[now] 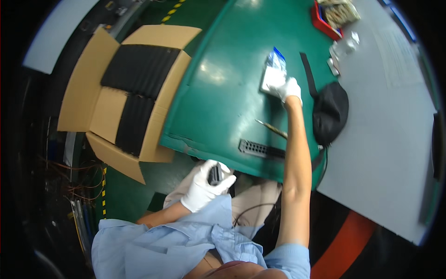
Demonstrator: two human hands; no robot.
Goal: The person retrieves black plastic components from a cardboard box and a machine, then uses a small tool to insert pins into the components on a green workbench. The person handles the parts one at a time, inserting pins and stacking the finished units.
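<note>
Nearest the body, below the near edge of the green bench (218, 107), the gloved left hand (204, 186) is curled tight around a small dark block (215, 175), held over the lap. Only its top face shows between thumb and fingers. It looks hard, rigid and light enough for one hand, and a grip across its two long sides should keep it steady.

Just inside the near edge lies a dark perforated strip (261, 149), flat on the bench. A thin metal rod (271, 128) lies slantwise a little beyond it, beside the outstretched right forearm.

Farther out, toward the right side of the green surface, the gloved right hand (289, 89) rests on a flat white and blue packet (273, 72), with the fingers closed over its near corner. The packet looks thin, light and glossy, so it is likely slippery under a glove and will flex if lifted by one corner. Pinching an edge between thumb and fingers seems the surer hold. Just to the right of that hand a black pouch (330, 111) with a strap lies across the seam between the green surface and a grey panel (385, 135).

Off the left edge stands an open cardboard box (100, 100) lined with black foam pieces. At the far right corner sits a red tray (324, 23) with pale contents, and small clear items are scattered near it.
</note>
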